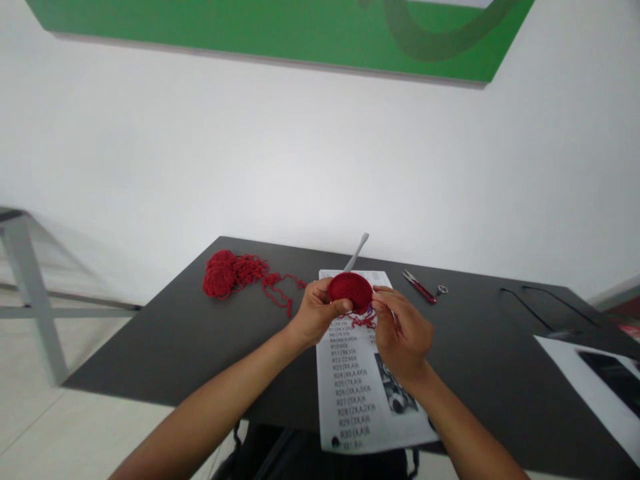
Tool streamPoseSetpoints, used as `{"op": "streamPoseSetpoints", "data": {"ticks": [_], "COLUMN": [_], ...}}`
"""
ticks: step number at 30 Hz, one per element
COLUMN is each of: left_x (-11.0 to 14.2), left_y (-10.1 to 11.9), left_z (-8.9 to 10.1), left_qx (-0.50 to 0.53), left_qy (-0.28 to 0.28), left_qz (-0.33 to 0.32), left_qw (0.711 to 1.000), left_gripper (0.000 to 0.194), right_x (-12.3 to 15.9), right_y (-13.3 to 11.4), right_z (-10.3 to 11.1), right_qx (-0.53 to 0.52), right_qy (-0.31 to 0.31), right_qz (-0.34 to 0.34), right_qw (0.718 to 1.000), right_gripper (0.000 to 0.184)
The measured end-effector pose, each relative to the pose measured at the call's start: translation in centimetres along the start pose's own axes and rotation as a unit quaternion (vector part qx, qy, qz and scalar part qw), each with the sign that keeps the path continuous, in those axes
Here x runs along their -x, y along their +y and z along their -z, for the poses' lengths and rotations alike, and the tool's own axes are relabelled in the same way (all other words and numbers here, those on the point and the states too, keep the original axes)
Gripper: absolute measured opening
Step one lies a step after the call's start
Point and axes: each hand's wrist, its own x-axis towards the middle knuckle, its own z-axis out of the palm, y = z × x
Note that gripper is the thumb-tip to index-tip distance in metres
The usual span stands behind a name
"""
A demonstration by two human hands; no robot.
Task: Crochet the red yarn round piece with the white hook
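Observation:
My left hand (316,311) pinches a round red crocheted piece (350,291) by its lower left edge, holding it up above a printed pattern sheet (360,387). My right hand (403,333) is closed at the piece's lower right edge, fingers pressed together near a loose tangle of red yarn (364,321) hanging below it. What the right fingers grip is too small to make out. A grey crochet hook (357,251) lies on the table just behind the piece. A strand runs left to a heap of red yarn (227,273).
The black table (480,347) carries small red snips (419,287) and a metal ring (442,289) right of the sheet, a black cord (530,307) further right, and a white sheet with a dark picture (595,380) at the right edge. A grey table leg (30,293) stands at left.

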Motion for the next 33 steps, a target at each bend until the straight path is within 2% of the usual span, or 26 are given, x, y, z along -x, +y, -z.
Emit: {"op": "streamPoseSetpoints", "data": {"ticks": [14,33], "left_x": [0.05,0.04], "left_y": [-0.2,-0.22], "left_z": [0.33,0.63], "left_qx": [-0.018,-0.047], "left_qy": [0.016,-0.009], "left_qz": [0.009,0.0], "left_qw": [1.0,0.999], "left_gripper": [0.04,0.039], "right_x": [-0.34,-0.5], "right_y": [-0.27,-0.5], "right_z": [0.06,-0.07], "right_qx": [0.022,0.016], "right_qy": [0.007,0.003], "right_qz": [0.002,-0.031], "right_qw": [1.0,0.999], "right_gripper": [0.016,0.013]}}
